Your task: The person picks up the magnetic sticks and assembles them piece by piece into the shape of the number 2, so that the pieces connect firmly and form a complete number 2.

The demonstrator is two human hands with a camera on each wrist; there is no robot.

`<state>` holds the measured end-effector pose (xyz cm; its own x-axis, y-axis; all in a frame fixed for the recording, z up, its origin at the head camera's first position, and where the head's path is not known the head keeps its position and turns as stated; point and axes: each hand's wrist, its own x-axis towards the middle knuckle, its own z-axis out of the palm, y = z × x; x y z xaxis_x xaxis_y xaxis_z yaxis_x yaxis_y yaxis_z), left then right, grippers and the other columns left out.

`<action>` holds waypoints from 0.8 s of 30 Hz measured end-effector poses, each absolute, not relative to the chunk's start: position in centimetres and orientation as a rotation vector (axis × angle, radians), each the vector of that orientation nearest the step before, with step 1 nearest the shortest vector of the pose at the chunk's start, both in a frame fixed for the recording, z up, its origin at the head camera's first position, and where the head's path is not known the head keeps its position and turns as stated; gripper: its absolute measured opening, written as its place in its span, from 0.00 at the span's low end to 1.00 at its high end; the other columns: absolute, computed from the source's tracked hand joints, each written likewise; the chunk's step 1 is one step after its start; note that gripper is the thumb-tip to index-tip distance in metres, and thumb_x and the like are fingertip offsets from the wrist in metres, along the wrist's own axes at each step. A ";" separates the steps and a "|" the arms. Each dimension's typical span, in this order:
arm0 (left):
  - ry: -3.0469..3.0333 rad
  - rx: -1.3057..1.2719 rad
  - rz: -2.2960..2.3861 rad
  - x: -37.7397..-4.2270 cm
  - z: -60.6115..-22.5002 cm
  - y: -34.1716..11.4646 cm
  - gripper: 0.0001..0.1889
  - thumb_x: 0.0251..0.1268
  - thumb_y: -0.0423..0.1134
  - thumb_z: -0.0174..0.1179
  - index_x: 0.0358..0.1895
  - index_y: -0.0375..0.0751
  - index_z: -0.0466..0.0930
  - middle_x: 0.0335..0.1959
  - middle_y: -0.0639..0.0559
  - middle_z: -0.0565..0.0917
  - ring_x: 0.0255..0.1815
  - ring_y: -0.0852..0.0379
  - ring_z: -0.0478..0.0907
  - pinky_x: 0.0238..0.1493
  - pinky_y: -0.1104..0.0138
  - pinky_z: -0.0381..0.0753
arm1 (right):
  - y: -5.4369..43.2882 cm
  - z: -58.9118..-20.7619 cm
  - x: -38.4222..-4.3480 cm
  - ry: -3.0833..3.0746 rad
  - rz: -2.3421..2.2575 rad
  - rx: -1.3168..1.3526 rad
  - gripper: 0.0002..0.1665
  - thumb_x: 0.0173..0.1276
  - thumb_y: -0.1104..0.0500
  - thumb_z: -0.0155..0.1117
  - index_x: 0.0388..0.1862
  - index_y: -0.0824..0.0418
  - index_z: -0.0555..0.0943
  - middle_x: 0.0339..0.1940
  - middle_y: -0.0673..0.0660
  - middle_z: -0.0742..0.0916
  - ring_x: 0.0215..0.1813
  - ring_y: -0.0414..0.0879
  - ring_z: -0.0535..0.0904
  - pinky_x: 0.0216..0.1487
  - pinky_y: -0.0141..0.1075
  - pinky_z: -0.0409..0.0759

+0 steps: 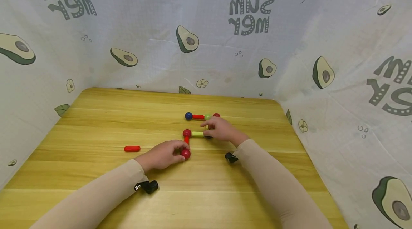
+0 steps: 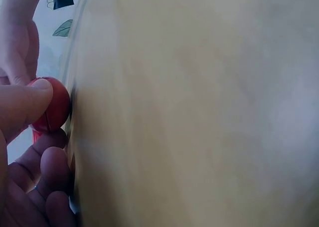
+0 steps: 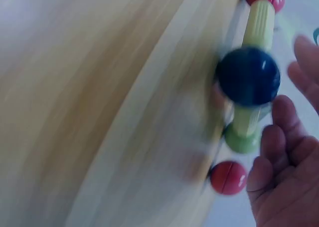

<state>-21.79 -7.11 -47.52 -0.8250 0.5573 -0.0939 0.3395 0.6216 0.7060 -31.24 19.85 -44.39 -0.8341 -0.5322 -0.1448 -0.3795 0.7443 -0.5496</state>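
Observation:
My left hand pinches a red ball at the near end of a chain of balls and rods; its thumb lies on the ball in the left wrist view. A red rod runs from it to another red ball. From there a yellow rod leads to a dark blue ball. My right hand is beside that ball, fingers loosely bent and holding nothing. Past it, a second yellow rod reaches a green ball, partly hidden by the hand in the head view.
A red rod joins the green ball to a blue ball at the back. Another red ball sits right of the green one. One loose red rod lies left on the wooden table. Printed cloth hangs behind.

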 end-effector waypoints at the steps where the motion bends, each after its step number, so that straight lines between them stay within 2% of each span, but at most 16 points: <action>1: 2.541 0.724 1.019 -21.8 -47.5 -7.1 0.13 0.73 0.43 0.68 0.56 0.58 0.82 0.47 0.61 0.84 0.49 0.58 0.79 0.58 0.56 0.78 | 20.2 -44.4 -31.2 2.644 -0.731 -0.695 0.23 0.73 0.54 0.72 0.65 0.56 0.85 0.34 0.52 0.84 0.34 0.45 0.74 0.38 0.36 0.73; 4: 2.540 0.723 1.025 -21.7 -47.5 -7.1 0.13 0.73 0.42 0.68 0.57 0.57 0.82 0.47 0.61 0.84 0.48 0.58 0.78 0.58 0.56 0.79 | 20.9 -44.7 -31.1 2.625 -0.696 -0.641 0.25 0.72 0.52 0.74 0.66 0.54 0.85 0.36 0.52 0.84 0.37 0.46 0.75 0.41 0.37 0.76; 7: 2.544 0.715 1.029 -21.6 -47.5 -7.1 0.13 0.73 0.42 0.68 0.57 0.58 0.82 0.48 0.61 0.83 0.49 0.58 0.78 0.59 0.55 0.78 | 21.4 -44.9 -30.9 2.606 -0.696 -0.596 0.25 0.71 0.52 0.75 0.66 0.51 0.85 0.50 0.52 0.87 0.50 0.46 0.80 0.57 0.43 0.82; 9: 2.546 0.712 1.030 -21.6 -47.5 -7.2 0.13 0.74 0.42 0.68 0.57 0.58 0.82 0.48 0.61 0.83 0.49 0.58 0.78 0.60 0.55 0.78 | 21.5 -45.1 -30.8 2.597 -0.710 -0.579 0.24 0.72 0.52 0.74 0.66 0.49 0.85 0.59 0.53 0.87 0.58 0.48 0.81 0.68 0.48 0.80; 11: 2.547 0.709 1.028 -21.5 -47.4 -7.1 0.13 0.74 0.42 0.68 0.57 0.58 0.82 0.48 0.61 0.83 0.50 0.58 0.78 0.60 0.55 0.78 | 21.5 -45.3 -30.8 2.595 -0.720 -0.578 0.24 0.73 0.53 0.73 0.66 0.48 0.85 0.65 0.53 0.85 0.63 0.50 0.80 0.73 0.51 0.77; 24: 2.560 0.719 0.990 -21.7 -46.9 -7.0 0.14 0.74 0.42 0.67 0.60 0.54 0.81 0.50 0.59 0.84 0.51 0.58 0.79 0.61 0.54 0.79 | 21.5 -45.5 -30.9 2.611 -0.702 -0.593 0.23 0.75 0.54 0.70 0.67 0.48 0.84 0.69 0.54 0.84 0.67 0.51 0.80 0.76 0.53 0.74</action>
